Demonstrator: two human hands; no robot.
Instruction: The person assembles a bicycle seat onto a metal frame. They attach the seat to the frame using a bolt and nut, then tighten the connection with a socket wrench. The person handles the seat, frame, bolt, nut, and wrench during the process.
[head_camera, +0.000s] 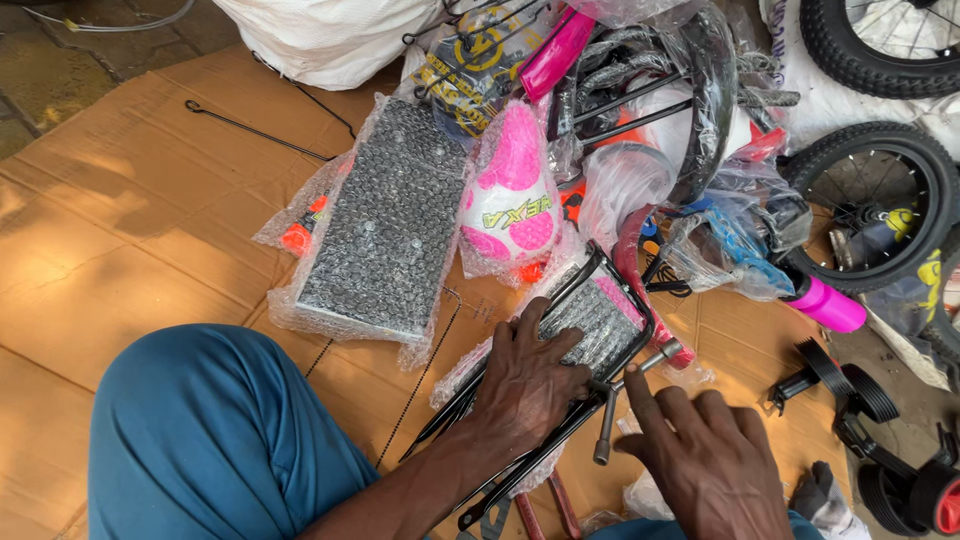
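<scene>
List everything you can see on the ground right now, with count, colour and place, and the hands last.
Flat brown cardboard sheet: one, covers the ground.
Bubble-wrapped grey rectangular panel: one, centre.
Bubble-wrapped pink-and-white bicycle saddle: one, right of the panel.
Black wire carrier rack with wrapped grey pad: one, under the left hand.
Black spoked bicycle wheels: two in view, top right.
Small black training wheels: at least two, lower right.
Pink plastic handlebar grip: one, below the wheel.
White sack: one, top centre.
Thin black metal rod: one, upper left.
Blue trouser knee: one, bottom left.
Left hand: pressing on the rack.
Right hand: fingers at a rack strut.
</scene>
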